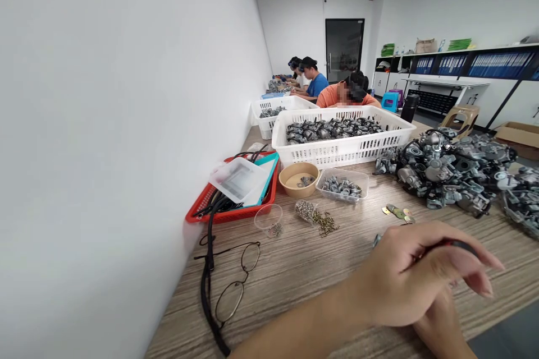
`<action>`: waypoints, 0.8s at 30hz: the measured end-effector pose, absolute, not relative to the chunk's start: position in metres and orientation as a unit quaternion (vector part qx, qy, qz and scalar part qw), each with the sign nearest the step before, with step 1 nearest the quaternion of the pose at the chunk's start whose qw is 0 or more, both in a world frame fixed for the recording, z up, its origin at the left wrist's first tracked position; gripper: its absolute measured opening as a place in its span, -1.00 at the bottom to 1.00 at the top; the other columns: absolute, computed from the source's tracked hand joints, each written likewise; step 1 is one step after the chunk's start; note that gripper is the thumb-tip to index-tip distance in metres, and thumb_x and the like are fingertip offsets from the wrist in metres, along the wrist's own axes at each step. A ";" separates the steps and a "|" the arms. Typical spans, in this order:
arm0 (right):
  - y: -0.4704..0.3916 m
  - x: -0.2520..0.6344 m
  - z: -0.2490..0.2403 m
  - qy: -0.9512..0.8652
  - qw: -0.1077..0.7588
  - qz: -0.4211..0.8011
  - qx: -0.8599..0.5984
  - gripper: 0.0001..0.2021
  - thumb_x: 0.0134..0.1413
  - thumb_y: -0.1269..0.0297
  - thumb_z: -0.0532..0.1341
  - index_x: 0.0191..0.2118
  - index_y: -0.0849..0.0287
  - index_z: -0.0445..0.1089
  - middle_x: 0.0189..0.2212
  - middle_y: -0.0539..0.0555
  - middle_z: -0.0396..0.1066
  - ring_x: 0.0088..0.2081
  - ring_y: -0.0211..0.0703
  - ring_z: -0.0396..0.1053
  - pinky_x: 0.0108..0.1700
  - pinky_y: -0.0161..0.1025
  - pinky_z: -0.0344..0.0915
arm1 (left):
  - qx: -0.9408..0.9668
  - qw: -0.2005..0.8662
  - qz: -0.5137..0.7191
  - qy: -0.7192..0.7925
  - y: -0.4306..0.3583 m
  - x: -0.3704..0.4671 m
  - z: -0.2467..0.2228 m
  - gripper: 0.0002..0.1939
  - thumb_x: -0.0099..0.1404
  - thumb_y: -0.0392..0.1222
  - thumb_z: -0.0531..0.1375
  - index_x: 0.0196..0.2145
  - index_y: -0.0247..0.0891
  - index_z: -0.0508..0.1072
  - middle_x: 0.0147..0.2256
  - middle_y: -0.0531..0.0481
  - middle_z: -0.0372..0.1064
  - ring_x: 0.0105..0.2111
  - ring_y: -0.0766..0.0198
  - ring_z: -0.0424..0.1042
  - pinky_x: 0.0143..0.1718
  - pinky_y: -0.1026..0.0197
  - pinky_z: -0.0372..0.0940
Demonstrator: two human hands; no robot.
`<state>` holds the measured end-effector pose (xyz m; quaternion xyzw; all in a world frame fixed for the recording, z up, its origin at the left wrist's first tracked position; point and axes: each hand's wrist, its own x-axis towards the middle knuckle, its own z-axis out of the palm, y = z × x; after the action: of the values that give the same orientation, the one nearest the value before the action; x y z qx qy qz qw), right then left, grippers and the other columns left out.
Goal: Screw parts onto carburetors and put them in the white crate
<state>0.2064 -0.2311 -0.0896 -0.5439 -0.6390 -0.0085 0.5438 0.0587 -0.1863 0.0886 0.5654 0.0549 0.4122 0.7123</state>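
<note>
My left hand point(404, 275) reaches in from the lower left above the wooden table, its fingers curled round a red and black object point(458, 245) that shows only in part between thumb and fingers. Behind and below it is my right hand point(440, 317), with its fingers mostly hidden. A small metal part point(376, 240) peeks out beside the left knuckles. Just beyond the hands lie several flat brass-coloured discs point(398, 212). A heap of metal carburetor-like parts point(446, 171) rises behind them.
Spilled screws point(326, 224), a clear tub point(343, 185), a tan bowl point(298, 179) and a clear cup point(268, 221) stand mid-table. Eyeglasses point(229, 302) and a black cable point(206, 291) lie left, near a red basket point(231, 215). White crates point(337, 154) and seated people point(315, 87) are farther back.
</note>
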 end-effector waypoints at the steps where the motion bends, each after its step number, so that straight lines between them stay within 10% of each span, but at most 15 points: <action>1: -0.232 0.208 -0.090 -0.649 0.533 -0.012 -0.543 -0.65 0.25 0.02 0.31 0.06 0.04 0.54 -0.23 0.19 0.53 -0.20 0.26 0.59 -0.42 -0.03 0.53 | 0.567 0.712 0.413 0.028 -0.186 0.059 0.089 -0.29 0.40 0.49 0.16 -0.34 -0.33 0.50 -0.53 0.06 0.28 -0.48 0.37 0.29 -0.42 0.28 0.20; 7: -0.230 0.214 -0.088 -0.690 0.488 -0.013 -0.534 -0.58 0.34 0.03 0.26 0.19 0.11 0.46 -0.02 0.25 0.56 -0.12 0.18 0.59 -0.28 -0.06 0.55 | 0.513 0.747 0.412 0.090 -0.187 0.062 0.083 -0.26 -0.03 0.27 0.61 -0.17 -0.19 0.34 -0.49 0.15 0.35 -0.51 0.37 0.33 -0.45 0.30 0.27; 12: -0.227 0.224 -0.084 -0.748 0.463 -0.048 -0.472 -0.75 0.38 0.15 0.24 0.04 0.09 0.53 -0.28 0.14 0.57 -0.33 0.06 0.58 -0.37 -0.12 0.52 | 0.554 0.715 0.426 0.009 -0.185 0.061 0.083 -0.33 0.44 0.45 0.14 -0.30 -0.32 0.45 -0.49 0.08 0.25 -0.49 0.42 0.25 -0.44 0.32 0.19; 18: -0.226 0.214 -0.092 -0.689 0.506 -0.017 -0.519 -0.59 0.32 -0.03 0.31 0.13 0.10 0.49 -0.22 0.18 0.56 -0.27 0.13 0.57 -0.45 -0.14 0.48 | 0.525 0.761 0.374 0.071 -0.186 0.058 0.087 -0.31 -0.02 0.31 0.59 -0.28 -0.19 0.36 -0.52 0.16 0.33 -0.56 0.40 0.31 -0.49 0.32 0.25; 24: -0.232 0.213 -0.078 -0.722 0.504 -0.025 -0.473 -0.78 0.36 0.02 0.29 -0.16 0.06 0.53 -0.44 0.07 0.48 -0.46 -0.03 0.50 -0.54 -0.22 0.39 | 0.570 0.717 0.400 0.014 -0.187 0.057 0.087 -0.27 0.44 0.51 0.07 -0.34 -0.31 0.45 -0.55 0.09 0.21 -0.58 0.44 0.14 -0.56 0.31 0.05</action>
<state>0.2133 -0.2318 -0.0784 -0.4727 -0.7225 -0.0250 0.5040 0.0568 -0.1868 0.0871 0.5704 0.0135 0.4000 0.7173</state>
